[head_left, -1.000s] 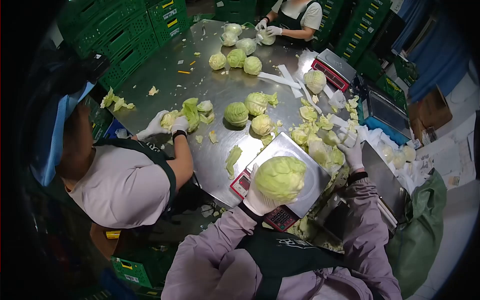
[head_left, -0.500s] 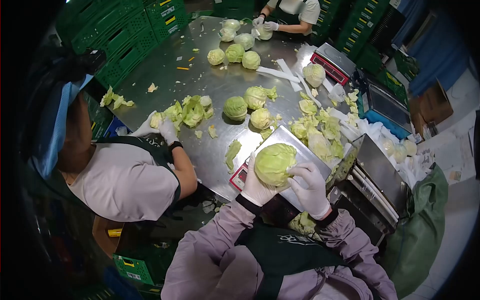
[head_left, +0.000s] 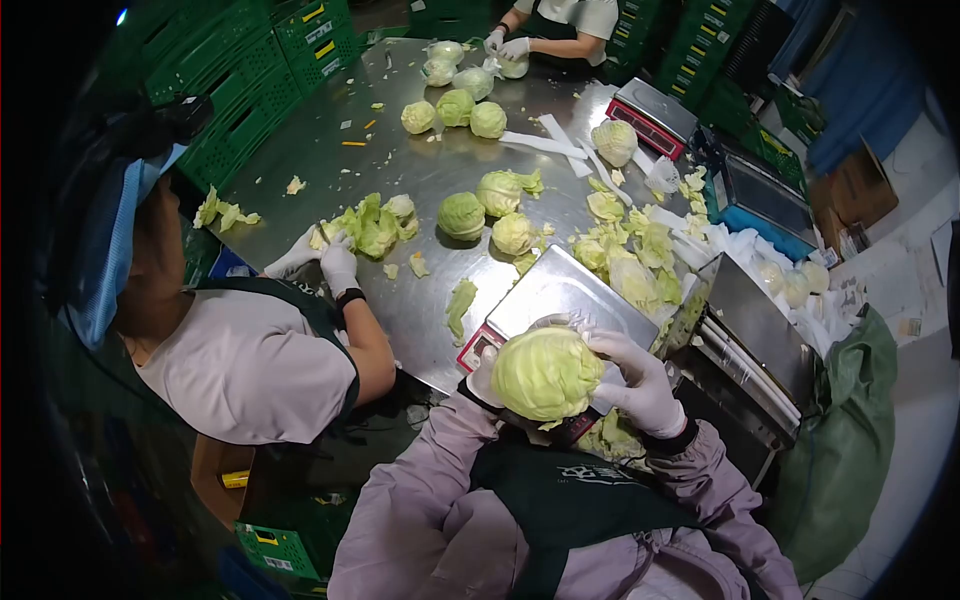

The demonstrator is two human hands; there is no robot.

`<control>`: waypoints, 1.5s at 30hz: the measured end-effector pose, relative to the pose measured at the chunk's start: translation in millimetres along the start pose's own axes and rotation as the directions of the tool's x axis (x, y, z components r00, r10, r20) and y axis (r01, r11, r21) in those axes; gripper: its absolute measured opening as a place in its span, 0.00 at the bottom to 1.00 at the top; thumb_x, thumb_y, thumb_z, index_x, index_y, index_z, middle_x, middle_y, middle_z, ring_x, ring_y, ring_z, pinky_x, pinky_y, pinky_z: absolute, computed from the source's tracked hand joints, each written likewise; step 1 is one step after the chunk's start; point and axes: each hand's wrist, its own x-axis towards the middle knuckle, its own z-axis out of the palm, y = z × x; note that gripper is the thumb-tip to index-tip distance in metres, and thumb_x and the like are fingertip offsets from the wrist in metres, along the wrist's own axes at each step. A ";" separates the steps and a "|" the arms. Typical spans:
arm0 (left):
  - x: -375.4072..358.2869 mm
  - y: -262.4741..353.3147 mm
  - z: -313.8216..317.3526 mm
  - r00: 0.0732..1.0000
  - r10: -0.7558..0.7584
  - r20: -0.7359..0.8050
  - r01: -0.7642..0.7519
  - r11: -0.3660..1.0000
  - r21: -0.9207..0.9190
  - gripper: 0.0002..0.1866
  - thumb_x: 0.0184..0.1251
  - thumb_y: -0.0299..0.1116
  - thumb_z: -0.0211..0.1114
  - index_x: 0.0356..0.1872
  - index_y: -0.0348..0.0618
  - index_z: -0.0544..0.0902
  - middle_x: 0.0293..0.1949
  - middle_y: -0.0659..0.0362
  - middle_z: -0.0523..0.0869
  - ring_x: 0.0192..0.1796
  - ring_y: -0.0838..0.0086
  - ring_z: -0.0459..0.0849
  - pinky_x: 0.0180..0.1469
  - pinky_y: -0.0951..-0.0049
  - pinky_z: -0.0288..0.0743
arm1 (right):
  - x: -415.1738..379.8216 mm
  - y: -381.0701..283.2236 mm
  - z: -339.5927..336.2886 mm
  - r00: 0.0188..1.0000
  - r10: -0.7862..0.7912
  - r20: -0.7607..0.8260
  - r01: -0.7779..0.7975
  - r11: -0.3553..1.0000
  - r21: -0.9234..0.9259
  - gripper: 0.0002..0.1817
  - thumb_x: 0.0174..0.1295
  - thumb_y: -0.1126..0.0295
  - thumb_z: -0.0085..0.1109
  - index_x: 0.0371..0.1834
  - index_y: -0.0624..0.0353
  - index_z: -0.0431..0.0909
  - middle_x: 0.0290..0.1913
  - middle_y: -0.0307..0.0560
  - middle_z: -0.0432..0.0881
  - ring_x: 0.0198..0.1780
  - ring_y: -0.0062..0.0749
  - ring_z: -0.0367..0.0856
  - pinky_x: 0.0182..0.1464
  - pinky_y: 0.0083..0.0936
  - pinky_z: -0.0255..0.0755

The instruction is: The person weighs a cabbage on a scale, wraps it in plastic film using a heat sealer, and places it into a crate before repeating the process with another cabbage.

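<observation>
A pale green cabbage point(head_left: 545, 374) is held up close in front of me, over the near edge of a flat kitchen scale point(head_left: 580, 292). My left hand point(head_left: 482, 378), in a white glove, supports it from the left and behind; most of those fingers are hidden by the cabbage. My right hand point(head_left: 645, 388), gloved too, has its fingers curled against the cabbage's upper right side. The scale's steel plate shows bare metal behind the cabbage, and part of its red front point(head_left: 480, 347) is visible at the left.
Loose cabbage leaves point(head_left: 635, 265) are heaped right of the scale. Several cabbages point(head_left: 461, 216) stand on the steel table point(head_left: 340, 190). A co-worker point(head_left: 250, 365) handles leaves at my left; another person point(head_left: 565, 30) works at the far end. Green crates point(head_left: 235, 80) are stacked behind.
The cabbage has come down and nearer to me, off the scale plate's middle, and looks turned. My right fingers have moved from its lower right to its upper right side.
</observation>
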 end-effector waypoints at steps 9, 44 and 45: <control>4.1 6.0 -7.8 0.984 -0.164 0.067 0.140 0.952 0.274 0.68 0.37 0.72 0.73 0.73 0.36 0.50 0.64 0.41 0.69 0.64 0.51 0.73 0.66 0.52 0.70 | -5.1 -19.1 -4.8 0.980 -0.051 0.192 0.099 0.963 -0.252 0.26 0.44 0.74 0.76 0.48 0.55 0.75 0.57 0.46 0.70 0.62 0.40 0.70 0.65 0.33 0.62; 3.1 5.8 -22.7 0.990 -0.136 -0.021 0.137 0.960 0.244 0.61 0.47 0.62 0.73 0.73 0.35 0.50 0.67 0.41 0.66 0.67 0.52 0.71 0.68 0.52 0.67 | -14.3 -8.0 0.8 0.961 0.271 -0.057 -0.276 0.951 -0.142 0.14 0.51 0.72 0.74 0.37 0.59 0.79 0.35 0.38 0.79 0.35 0.19 0.79 0.39 0.18 0.73; 3.1 3.9 -24.8 0.992 -0.126 -0.024 0.128 0.966 0.226 0.61 0.48 0.63 0.73 0.73 0.34 0.50 0.66 0.41 0.67 0.67 0.52 0.71 0.68 0.51 0.68 | -13.5 -4.8 1.4 0.978 0.199 -0.061 -0.207 0.962 -0.180 0.15 0.51 0.71 0.75 0.38 0.60 0.79 0.35 0.38 0.79 0.36 0.19 0.79 0.39 0.18 0.73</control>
